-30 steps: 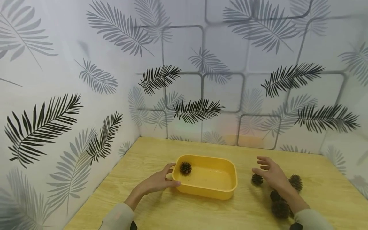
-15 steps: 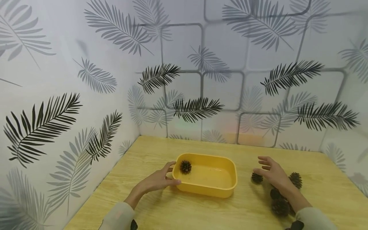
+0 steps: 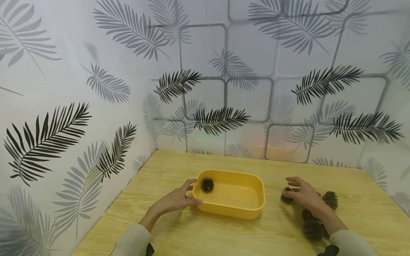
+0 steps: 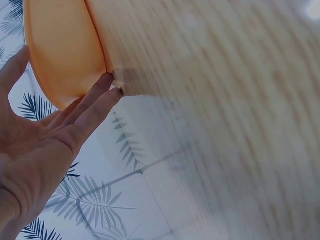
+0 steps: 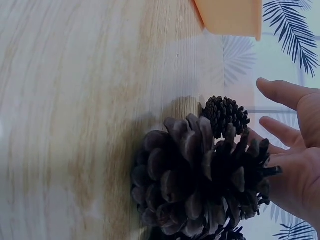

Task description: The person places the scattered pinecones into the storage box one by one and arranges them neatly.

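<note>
A yellow plastic box (image 3: 229, 211) stands on the table with one pine cone (image 3: 207, 185) at its left end. My left hand (image 3: 174, 200) spans that end, thumb at the near rim. In the left wrist view, straight fingers (image 4: 95, 102) of this hand touch the outside of the box (image 4: 65, 50). To the right of the box, my right hand (image 3: 305, 195) hovers with fingers apart, its thumb overlapping a small pine cone (image 3: 287, 200). The right wrist view shows nothing in the right hand (image 5: 302, 145); a small cone (image 5: 225, 116) lies beyond a larger one (image 5: 175, 180).
More pine cones lie around the right forearm: one (image 3: 330, 200) to its right and a large dark one (image 3: 312, 230) to its left, partly covered. The wood-grain table (image 3: 205, 238) meets leaf-patterned walls (image 3: 205, 89) at the back and left.
My right hand has come slightly lower and nearer, so its thumb now crosses the small pine cone. The left hand stays on the box. The head view has tilted a little.
</note>
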